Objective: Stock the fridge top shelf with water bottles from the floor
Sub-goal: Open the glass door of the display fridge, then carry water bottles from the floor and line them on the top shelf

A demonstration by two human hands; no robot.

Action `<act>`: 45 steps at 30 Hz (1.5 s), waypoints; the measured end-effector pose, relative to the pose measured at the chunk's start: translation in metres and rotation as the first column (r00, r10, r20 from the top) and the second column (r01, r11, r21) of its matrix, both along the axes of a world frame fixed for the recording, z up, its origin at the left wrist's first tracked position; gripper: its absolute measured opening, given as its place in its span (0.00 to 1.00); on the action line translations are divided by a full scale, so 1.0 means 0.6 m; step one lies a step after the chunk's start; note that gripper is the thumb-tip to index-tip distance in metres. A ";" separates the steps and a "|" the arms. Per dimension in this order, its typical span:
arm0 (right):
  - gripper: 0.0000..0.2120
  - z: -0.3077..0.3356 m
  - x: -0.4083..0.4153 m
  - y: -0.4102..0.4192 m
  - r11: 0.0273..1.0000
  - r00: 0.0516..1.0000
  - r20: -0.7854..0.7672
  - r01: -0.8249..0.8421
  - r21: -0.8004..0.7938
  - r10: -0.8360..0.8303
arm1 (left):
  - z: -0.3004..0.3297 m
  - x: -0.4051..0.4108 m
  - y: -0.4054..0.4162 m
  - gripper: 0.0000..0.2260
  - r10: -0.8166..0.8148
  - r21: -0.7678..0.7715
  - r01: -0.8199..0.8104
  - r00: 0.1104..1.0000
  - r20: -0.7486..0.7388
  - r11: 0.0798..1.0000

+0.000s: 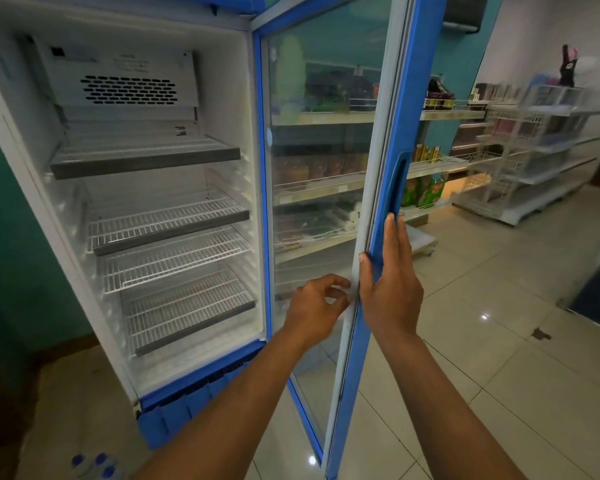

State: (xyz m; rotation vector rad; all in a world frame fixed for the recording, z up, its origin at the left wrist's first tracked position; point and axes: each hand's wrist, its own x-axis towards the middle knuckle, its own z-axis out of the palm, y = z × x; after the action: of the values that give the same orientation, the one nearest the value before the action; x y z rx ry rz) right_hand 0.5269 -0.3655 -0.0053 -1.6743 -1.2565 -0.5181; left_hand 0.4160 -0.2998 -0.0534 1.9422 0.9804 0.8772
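A white display fridge (222, 81) with blue trim stands with its glass door (326, 168) swung wide to the right. Its top shelf (146, 157) is bare, as are the wire shelves below. Several water bottles (94, 464) with blue caps stand on the floor at the bottom left. My right hand (390, 282) lies flat along the door's blue outer edge, fingers straight, thumb on the white seal. My left hand (317, 306) is at the door's inner edge with fingers curled, fingertips touching the seal strip.
Store shelving (534, 161) with packaged goods runs along the right and behind the glass door. The tiled floor (482, 341) is to the right of the door. A teal wall (14, 254) borders the fridge on the left.
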 end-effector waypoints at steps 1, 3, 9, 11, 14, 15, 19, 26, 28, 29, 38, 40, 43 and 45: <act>0.32 0.001 -0.007 -0.002 0.999 0.999 -0.002 0.032 0.014 -0.032 | 0.003 -0.007 -0.004 0.09 0.004 0.009 -0.004 1.000 -0.016 1.000; 0.31 0.002 -0.029 -0.009 0.995 0.997 0.025 0.071 0.077 -0.073 | 0.012 -0.032 -0.016 0.13 0.056 0.054 -0.052 0.995 -0.083 0.997; 0.28 -0.043 -0.126 0.000 0.993 0.983 0.145 -0.111 -0.026 0.114 | -0.006 -0.171 -0.057 0.24 0.458 0.367 -0.354 0.852 -0.253 0.860; 0.29 -0.075 -0.163 0.014 0.973 0.970 0.125 -0.191 -0.127 0.207 | -0.026 -0.225 -0.066 0.28 0.567 0.421 -0.413 0.742 -0.358 0.807; 0.28 -0.138 -0.225 0.033 0.910 0.928 0.089 -0.332 -0.248 0.362 | -0.058 -0.310 -0.080 0.32 0.655 0.426 -0.498 0.590 -0.472 0.755; 0.28 -0.160 -0.247 0.038 0.883 0.909 0.075 -0.374 -0.285 0.409 | -0.068 -0.337 -0.089 0.32 0.675 0.429 -0.522 0.546 -0.497 0.737; 0.27 -0.240 -0.344 0.057 0.769 0.834 0.030 -0.493 -0.408 0.550 | -0.123 -0.446 -0.120 0.32 0.728 0.382 -0.655 0.400 -0.557 0.652; 0.27 -0.368 -0.498 0.093 0.519 0.713 -0.079 -0.576 -0.631 0.696 | -0.252 -0.616 -0.142 0.31 0.692 0.220 -0.819 0.267 -0.671 0.530; 0.27 -0.403 -0.527 0.111 0.445 0.695 -0.106 -0.562 -0.697 0.711 | -0.287 -0.651 -0.133 0.32 0.667 0.168 -0.846 0.260 -0.699 0.506; 0.28 -0.422 -0.540 0.120 0.409 0.688 -0.123 -0.555 -0.724 0.715 | -0.306 -0.667 -0.127 0.31 0.659 0.136 -0.863 0.262 -0.705 0.487; 0.22 -0.618 -0.673 0.235 0.194 0.679 -0.203 -0.461 -0.866 0.705 | -0.521 -0.779 -0.008 0.28 0.545 -0.050 -0.897 0.311 -0.779 0.440; 0.22 -0.674 -0.702 0.263 0.162 0.674 -0.211 -0.446 -0.880 0.708 | -0.582 -0.797 0.023 0.27 0.524 -0.088 -0.897 0.330 -0.785 0.434; 0.22 -0.767 -0.737 0.303 0.094 0.664 -0.223 -0.406 -0.909 0.714 | -0.672 -0.814 0.056 0.26 0.497 -0.156 -0.906 0.351 -0.794 0.393; 0.21 -0.831 -0.754 0.330 0.048 0.662 -0.238 -0.384 -0.922 0.711 | -0.732 -0.817 0.074 0.25 0.479 -0.198 -0.919 0.350 -0.805 0.340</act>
State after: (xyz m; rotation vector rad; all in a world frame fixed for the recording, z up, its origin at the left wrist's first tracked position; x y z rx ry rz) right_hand 0.0744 -0.1677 -0.5041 -1.7096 -2.6470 0.7382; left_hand -0.0739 -0.2554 -0.4929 1.0177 2.4042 0.1609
